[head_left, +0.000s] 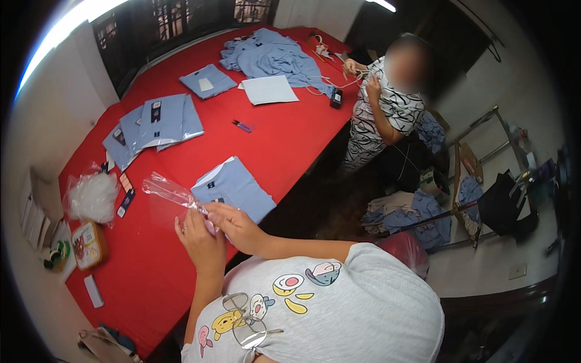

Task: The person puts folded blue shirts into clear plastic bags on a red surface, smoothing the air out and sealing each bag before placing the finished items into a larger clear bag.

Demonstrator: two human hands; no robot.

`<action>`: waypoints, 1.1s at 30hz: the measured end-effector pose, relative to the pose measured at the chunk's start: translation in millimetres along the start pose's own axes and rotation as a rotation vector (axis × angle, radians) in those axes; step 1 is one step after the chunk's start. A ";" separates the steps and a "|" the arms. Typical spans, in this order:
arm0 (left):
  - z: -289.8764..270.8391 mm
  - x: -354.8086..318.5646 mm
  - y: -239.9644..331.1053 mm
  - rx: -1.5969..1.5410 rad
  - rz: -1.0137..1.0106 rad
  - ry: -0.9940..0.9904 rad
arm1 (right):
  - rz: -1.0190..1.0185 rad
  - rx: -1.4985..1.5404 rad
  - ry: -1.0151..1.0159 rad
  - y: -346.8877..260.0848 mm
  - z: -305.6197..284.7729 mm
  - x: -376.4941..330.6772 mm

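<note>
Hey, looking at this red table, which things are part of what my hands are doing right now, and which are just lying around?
In hand:
clear plastic bag, held by left hand and right hand
folded blue shirt right beside them

Lying about:
small purple tool
white sheet
pile of blue cloth
bag of white stuffing

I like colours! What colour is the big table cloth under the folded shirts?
Bright red table cloth, seen best in the head view.
</note>
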State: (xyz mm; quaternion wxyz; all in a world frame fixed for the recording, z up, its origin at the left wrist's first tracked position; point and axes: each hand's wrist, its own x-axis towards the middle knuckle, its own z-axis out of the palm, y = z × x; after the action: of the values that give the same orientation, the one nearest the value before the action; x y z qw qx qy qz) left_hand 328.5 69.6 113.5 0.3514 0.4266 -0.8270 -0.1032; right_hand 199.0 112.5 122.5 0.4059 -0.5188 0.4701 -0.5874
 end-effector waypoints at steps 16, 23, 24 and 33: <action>39.2 49.0 145.2 -1.241 -0.197 -0.933 | 0.165 -0.145 -0.393 -64.4 -304.4 -51.2; 105.0 11.4 136.7 -1.160 -0.448 -0.680 | 0.314 -0.040 -0.330 -32.2 -341.5 -70.0; 110.8 6.1 135.2 -1.161 -0.535 -0.672 | 0.335 -0.018 -0.317 -27.1 -345.3 -71.4; 156.4 -61.3 73.9 -0.727 -0.612 -0.963 | 0.124 -0.418 -0.666 5.1 -348.4 -53.6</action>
State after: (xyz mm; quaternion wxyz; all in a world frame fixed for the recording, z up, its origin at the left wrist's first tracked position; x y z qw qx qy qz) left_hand 200.9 142.5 3.6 0.0197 0.4030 -0.6459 -0.6481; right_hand -139.4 208.7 98.4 0.4566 -0.7230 0.4526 -0.2529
